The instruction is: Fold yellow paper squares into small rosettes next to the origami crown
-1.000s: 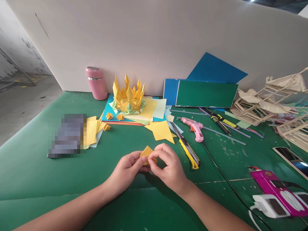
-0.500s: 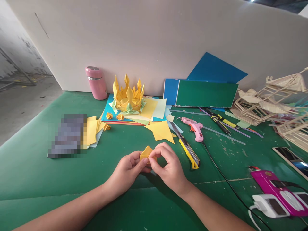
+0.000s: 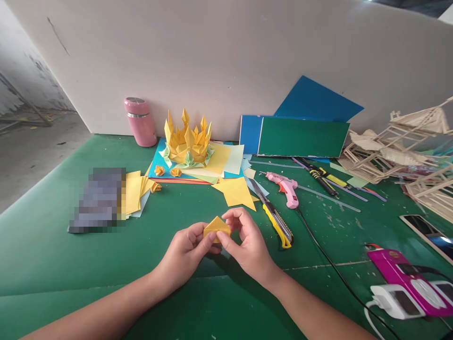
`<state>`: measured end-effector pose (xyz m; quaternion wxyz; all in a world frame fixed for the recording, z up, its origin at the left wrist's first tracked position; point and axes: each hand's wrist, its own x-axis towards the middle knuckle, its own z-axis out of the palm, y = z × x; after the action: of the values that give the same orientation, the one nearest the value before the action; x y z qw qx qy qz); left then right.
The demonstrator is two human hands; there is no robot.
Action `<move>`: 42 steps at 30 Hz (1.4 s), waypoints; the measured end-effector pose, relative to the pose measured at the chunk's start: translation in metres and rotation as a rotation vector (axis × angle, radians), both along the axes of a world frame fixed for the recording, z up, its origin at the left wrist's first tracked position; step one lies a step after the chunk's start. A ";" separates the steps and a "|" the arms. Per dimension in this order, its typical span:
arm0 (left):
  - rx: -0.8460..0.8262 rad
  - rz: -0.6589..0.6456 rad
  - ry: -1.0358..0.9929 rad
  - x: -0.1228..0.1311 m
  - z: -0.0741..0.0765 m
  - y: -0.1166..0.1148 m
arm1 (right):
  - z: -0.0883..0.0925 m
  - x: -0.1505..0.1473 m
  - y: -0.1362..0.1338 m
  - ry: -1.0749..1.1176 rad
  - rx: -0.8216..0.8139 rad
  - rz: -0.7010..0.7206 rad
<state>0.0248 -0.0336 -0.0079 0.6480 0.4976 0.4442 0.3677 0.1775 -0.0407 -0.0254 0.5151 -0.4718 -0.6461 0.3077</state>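
Note:
Both my hands meet over the green table mat [image 3: 53, 264] near its front middle. My left hand [image 3: 184, 252] pinches a small folded piece of yellow paper [image 3: 216, 225] from the left. From the right, my right hand [image 3: 246, 245] grips the same piece with thumb and fingers closed on it. The paper shows a pointed, triangular top. Behind the hands lies a loose yellow sheet [image 3: 236, 192]. Further back a yellow origami crown [image 3: 186, 139] stands on a stack of coloured paper [image 3: 226, 163].
A yellow utility knife [image 3: 278, 222] and a pink glue gun [image 3: 286, 188] with its black cord lie right of my hands. A pink flask [image 3: 138, 121] stands at the back. Wooden stick models [image 3: 396, 146], a phone [image 3: 428, 233], a magenta power bank [image 3: 403, 274] sit at right.
My right fingers have shifted on the folded yellow paper, and more of its triangular top now shows. Both hands stay in the same place.

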 end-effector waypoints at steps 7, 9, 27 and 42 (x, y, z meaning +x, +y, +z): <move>0.067 0.040 0.056 -0.002 -0.003 -0.002 | 0.003 0.001 0.002 0.030 -0.160 0.118; 0.046 0.052 0.056 -0.002 -0.003 -0.003 | 0.004 0.001 0.002 0.035 -0.151 0.118; -0.072 -0.034 -0.154 -0.004 0.001 -0.002 | 0.004 0.005 0.003 0.021 -0.167 0.161; 0.044 -0.008 -0.012 -0.002 -0.004 -0.004 | 0.009 0.001 0.001 -0.012 -0.092 0.136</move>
<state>0.0224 -0.0373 -0.0120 0.6412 0.5112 0.4300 0.3779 0.1787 -0.0398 -0.0168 0.4669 -0.4520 -0.6648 0.3685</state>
